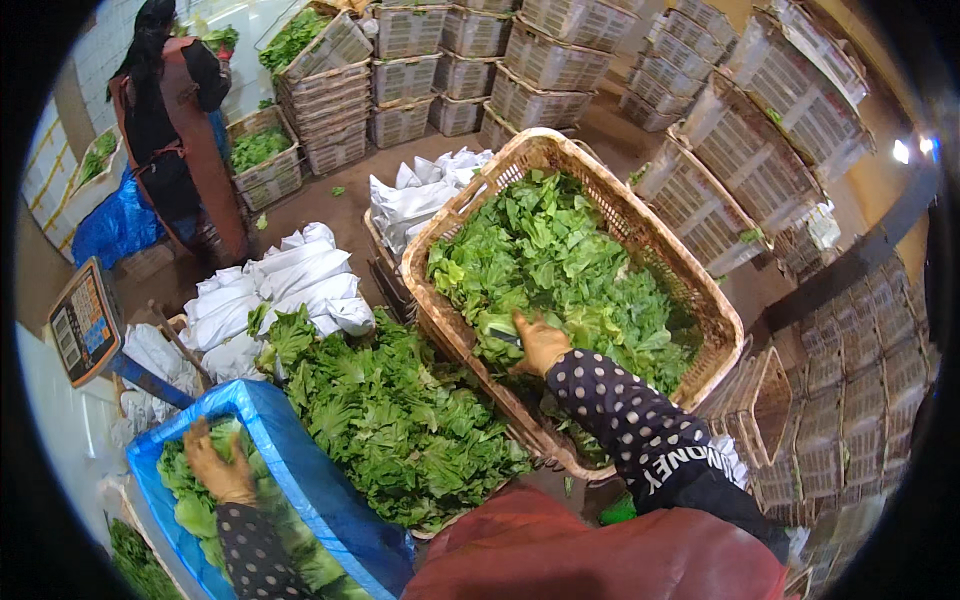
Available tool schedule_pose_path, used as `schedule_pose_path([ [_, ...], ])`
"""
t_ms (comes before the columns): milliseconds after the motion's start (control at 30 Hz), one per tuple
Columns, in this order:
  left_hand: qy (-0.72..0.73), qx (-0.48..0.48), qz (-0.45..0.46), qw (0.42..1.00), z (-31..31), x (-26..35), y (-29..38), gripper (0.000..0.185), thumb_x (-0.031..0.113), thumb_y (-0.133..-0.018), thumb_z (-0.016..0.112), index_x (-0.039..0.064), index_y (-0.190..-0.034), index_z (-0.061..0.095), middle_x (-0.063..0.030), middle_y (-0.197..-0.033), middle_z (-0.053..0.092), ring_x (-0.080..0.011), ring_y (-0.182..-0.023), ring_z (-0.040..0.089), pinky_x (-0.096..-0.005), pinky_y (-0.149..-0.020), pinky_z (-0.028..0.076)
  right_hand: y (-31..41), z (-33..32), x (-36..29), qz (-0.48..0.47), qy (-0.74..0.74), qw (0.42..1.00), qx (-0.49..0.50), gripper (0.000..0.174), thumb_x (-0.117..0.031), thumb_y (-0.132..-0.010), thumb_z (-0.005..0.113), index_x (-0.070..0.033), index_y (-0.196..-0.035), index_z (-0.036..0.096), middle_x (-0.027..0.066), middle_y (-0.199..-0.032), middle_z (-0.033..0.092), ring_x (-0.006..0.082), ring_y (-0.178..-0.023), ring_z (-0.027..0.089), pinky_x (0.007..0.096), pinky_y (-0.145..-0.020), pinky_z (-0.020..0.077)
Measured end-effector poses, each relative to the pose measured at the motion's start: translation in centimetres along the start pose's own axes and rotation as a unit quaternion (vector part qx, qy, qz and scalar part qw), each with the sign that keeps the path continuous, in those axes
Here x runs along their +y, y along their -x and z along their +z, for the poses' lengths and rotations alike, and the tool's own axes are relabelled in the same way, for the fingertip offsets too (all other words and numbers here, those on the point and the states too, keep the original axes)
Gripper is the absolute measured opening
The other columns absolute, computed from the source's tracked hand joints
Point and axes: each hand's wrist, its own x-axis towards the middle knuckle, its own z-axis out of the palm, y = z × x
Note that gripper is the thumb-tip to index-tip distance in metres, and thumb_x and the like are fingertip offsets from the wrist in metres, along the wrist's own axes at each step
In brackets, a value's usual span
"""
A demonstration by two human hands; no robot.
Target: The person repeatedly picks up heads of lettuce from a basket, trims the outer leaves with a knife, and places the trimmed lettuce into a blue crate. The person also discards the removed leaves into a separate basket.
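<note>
My left hand [210, 461] lies with fingers spread on green leaf lettuce [189, 517] inside a container lined with blue plastic sheet [300, 480]. Over to the right, a dirty tan plastic crate [720, 306] holds loose lettuce [540, 247]. Inside it, my right hand [541, 345] has a dark narrow tool [505, 336], possibly a knife, between thumb and fingers. That hand also touches pale lettuce leaves; its fingertips are partly hidden. Between the two containers lies a large heap of lettuce [382, 420].
White wrapped bundles [277, 281] and a digital scale display [82, 322] stand beyond the blue-lined container. A person [176, 127] in an apron handles greens at the upper left. Stacked plastic crates [559, 67] line the back and right, and more greens [139, 559] sit lower left.
</note>
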Motion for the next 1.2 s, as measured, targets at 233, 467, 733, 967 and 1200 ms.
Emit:
schedule_pose_path([
  [233,0.720,-0.368,-0.288,0.513,3.9,25.8,12.3,0.083,0.054,-0.094,0.067,0.018,-0.159,0.031,-0.0145,-0.151,0.049,-0.0306,-0.131,0.056,-0.0502,-0.108,0.047,1.5,0.1,2.5,-0.125,-0.150,0.973,0.125,0.057,-0.017,-0.078,0.079,-0.008,-0.130,0.060,0.0172,-0.100,0.072,0.0369,-0.092,0.072,0.0486,-0.081,0.0574],
  [467,0.833,-0.362,-0.351,0.227,4.5,32.9,11.8,0.059,0.030,-0.093,0.076,0.002,-0.140,0.054,-0.0159,-0.129,0.067,-0.0316,-0.114,0.067,-0.0460,-0.099,0.056,17.2,0.4,-2.6,-0.416,-0.287,0.860,0.070,0.064,-0.007,-0.084,0.070,-0.008,-0.146,0.052,0.0226,-0.141,0.056,0.0362,-0.126,0.059,0.0443,-0.108,0.0463],
  [733,0.740,-0.375,-0.130,0.543,-9.8,26.8,15.6,0.111,0.034,-0.068,0.097,0.000,-0.154,0.036,-0.0113,-0.151,0.049,-0.0241,-0.141,0.045,-0.0410,-0.119,0.033,17.1,-2.6,1.7,-0.386,-0.032,0.898,0.207,0.035,-0.034,-0.096,0.064,-0.002,-0.108,0.060,0.0231,-0.121,0.067,0.0334,-0.088,0.071,0.0428,-0.072,0.0589],
  [967,0.644,-0.415,-0.046,0.641,-13.1,27.5,18.3,0.100,0.037,-0.070,0.095,0.002,-0.149,0.045,-0.0128,-0.149,0.051,-0.0264,-0.141,0.044,-0.0406,-0.119,0.031,20.8,-3.9,-2.4,-0.572,-0.016,0.811,0.121,0.020,-0.013,-0.077,0.064,-0.004,-0.095,0.060,0.0156,-0.088,0.064,0.0342,-0.079,0.069,0.0443,-0.064,0.0561],
  [1200,0.588,-0.415,0.056,0.692,-16.0,27.7,17.2,0.091,0.016,-0.064,0.097,0.006,-0.142,0.053,-0.0138,-0.148,0.054,-0.0290,-0.142,0.046,-0.0429,-0.119,0.034,21.6,-4.5,-2.4,-0.642,0.012,0.743,0.192,0.018,-0.016,-0.080,0.061,-0.005,-0.094,0.059,0.0117,-0.081,0.063,0.0268,-0.066,0.068,0.0392,-0.055,0.0546],
])
